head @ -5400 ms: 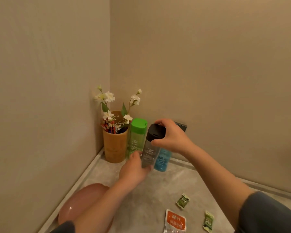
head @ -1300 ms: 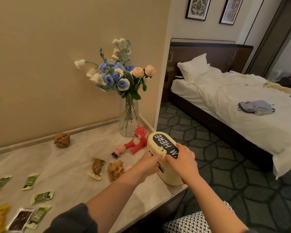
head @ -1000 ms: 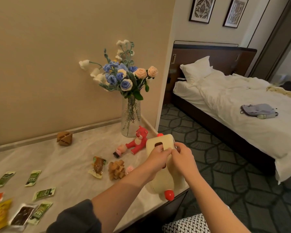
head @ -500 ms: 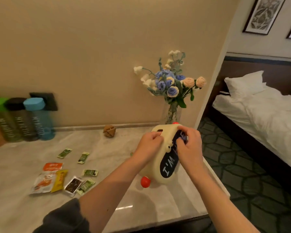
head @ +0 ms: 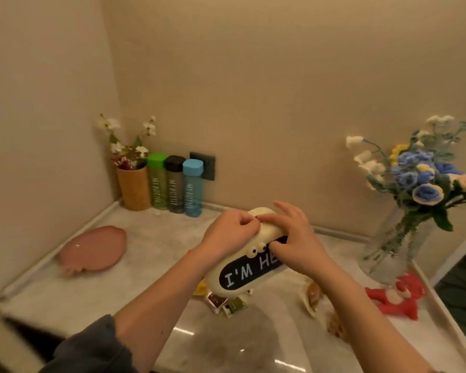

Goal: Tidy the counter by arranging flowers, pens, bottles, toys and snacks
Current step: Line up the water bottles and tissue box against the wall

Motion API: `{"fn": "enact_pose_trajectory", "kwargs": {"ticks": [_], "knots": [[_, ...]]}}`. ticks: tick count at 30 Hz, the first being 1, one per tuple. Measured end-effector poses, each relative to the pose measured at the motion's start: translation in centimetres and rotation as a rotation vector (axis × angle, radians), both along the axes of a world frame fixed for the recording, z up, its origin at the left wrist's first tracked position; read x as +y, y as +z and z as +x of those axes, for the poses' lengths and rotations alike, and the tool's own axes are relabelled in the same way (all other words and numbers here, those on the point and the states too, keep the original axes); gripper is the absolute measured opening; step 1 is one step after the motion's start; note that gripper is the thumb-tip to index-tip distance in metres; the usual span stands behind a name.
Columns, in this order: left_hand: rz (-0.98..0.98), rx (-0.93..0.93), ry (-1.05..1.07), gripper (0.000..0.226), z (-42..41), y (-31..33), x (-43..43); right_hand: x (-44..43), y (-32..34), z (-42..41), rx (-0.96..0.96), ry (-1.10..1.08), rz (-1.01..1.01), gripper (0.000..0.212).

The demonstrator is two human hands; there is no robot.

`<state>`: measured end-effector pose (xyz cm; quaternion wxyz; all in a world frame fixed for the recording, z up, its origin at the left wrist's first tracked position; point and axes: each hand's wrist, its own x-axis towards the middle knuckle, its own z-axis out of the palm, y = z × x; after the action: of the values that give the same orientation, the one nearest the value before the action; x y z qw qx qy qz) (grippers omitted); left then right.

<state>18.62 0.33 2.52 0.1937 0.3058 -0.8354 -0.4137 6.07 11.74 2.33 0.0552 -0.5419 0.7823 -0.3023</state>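
Bottles (head: pixel 176 184) lined beyond left hand (head: pixel 228 232); we grip cream case (head: pixel 238 275) with it and right hand (head: pixel 299 247); snack packets (head: pixel 226 304) beneath, red toy (head: pixel 396 296) rightward unsorted.

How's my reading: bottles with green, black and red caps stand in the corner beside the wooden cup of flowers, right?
Not quite: the head view shows the third cap blue, not red. The green-capped bottle, black-capped bottle and blue-capped bottle do stand beside the wooden cup.
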Motion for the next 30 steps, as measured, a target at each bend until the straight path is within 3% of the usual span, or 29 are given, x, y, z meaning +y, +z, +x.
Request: {"fn": "enact_pose_trajectory", "kwargs": {"ticks": [3,8,12,20,30], "knots": [[-0.077,-0.086,0.039,0.026,2.5,-0.7,-3.4,-3.9,-0.7,1.3,-0.012,0.112,0.221,0.069],[-0.148,-0.185,0.072,0.029,5.6,-2.4,-9.1,-10.2,-2.6,3.2,0.114,0.206,0.353,0.074],[-0.221,-0.229,0.078,0.030,7.3,-3.8,-13.3,-14.9,-4.1,4.5,0.224,0.216,0.320,0.067],[-0.180,-0.156,0.064,0.038,8.2,-6.5,-20.8,-21.9,-6.8,6.4,0.118,0.106,0.229,0.056],[-0.411,-0.148,-0.262,0.058,1.5,-7.8,-21.0,-18.8,-6.4,0.5,0.077,-0.124,0.306,0.055]]}}
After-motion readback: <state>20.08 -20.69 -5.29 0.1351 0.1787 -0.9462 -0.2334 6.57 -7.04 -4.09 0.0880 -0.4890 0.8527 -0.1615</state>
